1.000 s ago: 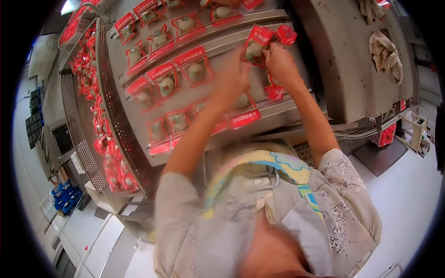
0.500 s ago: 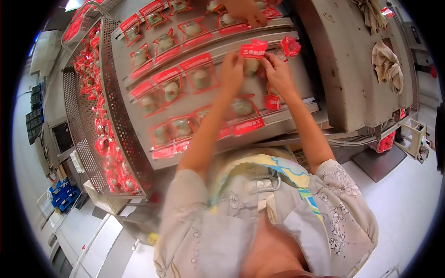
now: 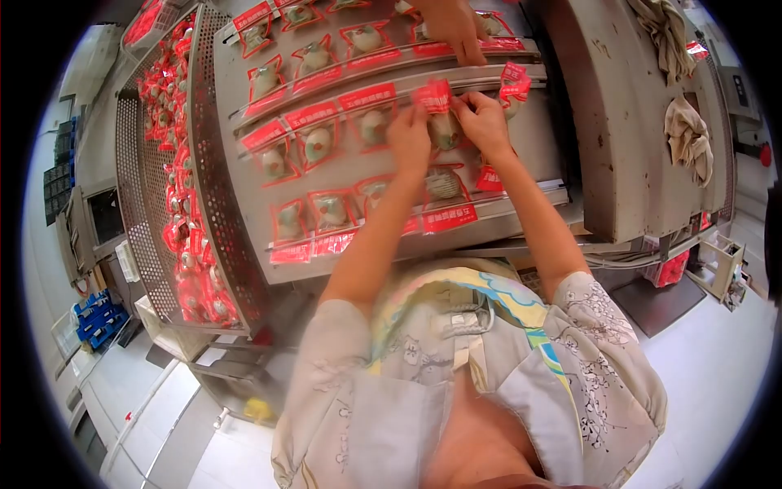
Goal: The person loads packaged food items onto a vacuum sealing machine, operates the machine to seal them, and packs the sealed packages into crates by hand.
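My left hand and my right hand pinch the two sides of a red-topped plastic pouch with a pale egg-shaped item inside. The pouch hangs just below a metal bar on the steel worktop. Left of my left hand, several similar pouches lie in a row with their red ends on the bar. Beyond my right hand is a crumpled red pouch. Below my hands another pouch rests by the lower bar, beside a partly hidden one.
Another person's hand reaches over the upper row. A perforated metal bin at left holds many red pouches. To the right, a steel machine housing rises, with beige cloths on it.
The view has shifted, so the worktop sits a little further right. My hands still grip the same pouch; its red top now lies nearer the bar, level with the row at left.
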The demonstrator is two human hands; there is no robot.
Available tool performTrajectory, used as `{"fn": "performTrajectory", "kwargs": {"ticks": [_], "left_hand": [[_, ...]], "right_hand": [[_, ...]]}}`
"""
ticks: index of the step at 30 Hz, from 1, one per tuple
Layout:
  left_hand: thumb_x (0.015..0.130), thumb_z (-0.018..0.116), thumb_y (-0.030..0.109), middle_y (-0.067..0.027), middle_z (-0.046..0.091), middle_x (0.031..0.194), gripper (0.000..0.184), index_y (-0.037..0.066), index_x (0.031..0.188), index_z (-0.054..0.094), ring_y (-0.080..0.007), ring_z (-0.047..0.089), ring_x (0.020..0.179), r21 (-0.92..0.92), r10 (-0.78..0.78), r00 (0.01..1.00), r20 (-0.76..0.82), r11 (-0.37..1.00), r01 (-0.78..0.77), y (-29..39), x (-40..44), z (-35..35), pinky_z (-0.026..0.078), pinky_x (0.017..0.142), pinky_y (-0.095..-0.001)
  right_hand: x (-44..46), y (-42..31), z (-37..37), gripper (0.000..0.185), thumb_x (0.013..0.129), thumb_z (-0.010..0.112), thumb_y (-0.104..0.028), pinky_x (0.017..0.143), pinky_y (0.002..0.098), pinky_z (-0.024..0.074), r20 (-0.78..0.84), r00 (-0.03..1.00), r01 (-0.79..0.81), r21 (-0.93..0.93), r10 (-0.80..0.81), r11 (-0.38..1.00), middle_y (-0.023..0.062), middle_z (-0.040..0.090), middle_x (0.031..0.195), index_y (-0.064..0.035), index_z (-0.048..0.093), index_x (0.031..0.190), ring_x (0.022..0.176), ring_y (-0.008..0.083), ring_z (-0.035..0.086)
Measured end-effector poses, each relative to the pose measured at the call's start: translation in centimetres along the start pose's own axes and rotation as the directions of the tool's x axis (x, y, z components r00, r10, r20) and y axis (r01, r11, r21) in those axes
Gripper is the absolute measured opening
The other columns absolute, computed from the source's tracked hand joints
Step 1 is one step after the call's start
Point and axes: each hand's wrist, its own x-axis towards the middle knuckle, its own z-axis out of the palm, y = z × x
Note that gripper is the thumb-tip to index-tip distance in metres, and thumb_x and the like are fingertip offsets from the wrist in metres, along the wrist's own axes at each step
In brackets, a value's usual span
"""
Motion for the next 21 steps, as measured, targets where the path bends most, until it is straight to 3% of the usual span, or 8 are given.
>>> {"fn": "performTrajectory", "kwargs": {"ticks": [3, 4, 7, 9, 12, 18, 21], "left_hand": [[0.092, 0.057, 0.017, -0.0006, 0.061, 0.074, 0.019, -0.001, 0.096, 0.062, -0.0068, 0.052, 0.063, -0.031, -0.077, 0.997, -0.017, 0.997, 0.077, -2.3, 0.3, -0.6, 0.046, 0.06, -0.0211], [0.09, 0.055, 0.016, -0.004, 0.062, 0.073, 0.02, -0.002, 0.092, 0.063, -0.0103, 0.054, 0.064, -0.048, -0.127, 0.99, -0.065, 0.991, 0.124, -3.0, 0.3, -0.4, 0.045, 0.06, -0.0257], [0.089, 0.053, 0.016, -0.009, 0.061, 0.073, 0.02, -0.002, 0.086, 0.062, -0.0165, 0.057, 0.065, -0.116, -0.312, 0.943, -0.115, 0.947, 0.3, -3.1, 0.2, 0.0, 0.047, 0.057, -0.0342], [0.092, 0.055, 0.017, -0.0054, 0.057, 0.077, 0.016, 0.002, 0.094, 0.057, -0.0154, 0.058, 0.064, -0.153, -0.477, 0.879, -0.018, 0.87, 0.469, -2.0, -0.1, -0.4, 0.053, 0.047, -0.033], [0.092, 0.053, 0.016, -0.0075, 0.057, 0.082, 0.015, 0.002, 0.097, 0.055, -0.0182, 0.057, 0.064, -0.305, -0.526, 0.85, 0.024, 0.806, 0.508, -1.0, -0.2, 0.0, 0.053, 0.048, -0.0343], [0.093, 0.052, 0.014, -0.0087, 0.058, 0.084, 0.014, 0.002, 0.098, 0.054, -0.0218, 0.059, 0.068, -0.431, -0.671, 0.737, -0.078, 0.689, 0.582, 1.2, 1.0, 1.7, 0.052, 0.053, -0.037], [0.091, 0.056, 0.015, -0.0109, 0.06, 0.095, 0.025, -0.002, 0.109, 0.051, -0.0232, 0.062, 0.076, -0.133, -0.469, 0.872, -0.143, 0.882, 0.452, -3.5, 2.6, 1.5, 0.053, 0.062, -0.033]], "right_hand": [[0.0, -0.3, -0.4, 0.025, 0.085, 0.06, -0.029, 0.069, 0.0421, 0.0493, -0.037, 0.998, 0.026, -0.347, -0.041, 0.937, 0.0148, 0.067, 0.082, -0.0058, 0.068, 0.089, 0.077, 0.0336, 0.062], [-0.1, -0.5, -0.6, 0.025, 0.084, 0.059, -0.032, 0.073, 0.0461, 0.0496, -0.033, 0.999, 0.023, -0.435, -0.042, 0.9, 0.0166, 0.067, 0.087, -0.0084, 0.068, 0.089, 0.084, 0.04, 0.062], [0.8, 0.0, -1.0, 0.026, 0.083, 0.06, -0.031, 0.075, 0.0452, 0.0505, 0.089, 0.995, 0.02, -0.549, 0.034, 0.835, 0.0168, 0.067, 0.086, -0.0076, 0.069, 0.089, 0.085, 0.0383, 0.063], [1.0, -0.3, -1.1, 0.027, 0.083, 0.061, -0.032, 0.075, 0.0452, 0.0505, 0.09, 0.992, -0.024, -0.521, 0.083, 0.853, 0.0175, 0.067, 0.086, -0.007, 0.069, 0.088, 0.084, 0.0388, 0.063], [1.2, -0.2, -0.8, 0.027, 0.083, 0.061, -0.031, 0.074, 0.0457, 0.0503, 0.033, 0.999, -0.023, -0.437, 0.042, 0.899, 0.019, 0.067, 0.086, -0.0054, 0.069, 0.086, 0.083, 0.0395, 0.063], [1.2, 0.5, 0.1, 0.03, 0.085, 0.059, -0.031, 0.073, 0.0461, 0.0485, -0.112, 0.992, 0.004, -0.387, -0.052, 0.922, 0.0229, 0.065, 0.082, -0.0021, 0.067, 0.087, 0.082, 0.0406, 0.062], [1.6, 1.1, 0.7, 0.029, 0.086, 0.057, -0.029, 0.073, 0.0488, 0.0479, -0.132, 0.989, -0.003, -0.424, -0.059, 0.905, 0.0228, 0.065, 0.082, -0.0009, 0.065, 0.086, 0.082, 0.0412, 0.062]]}}
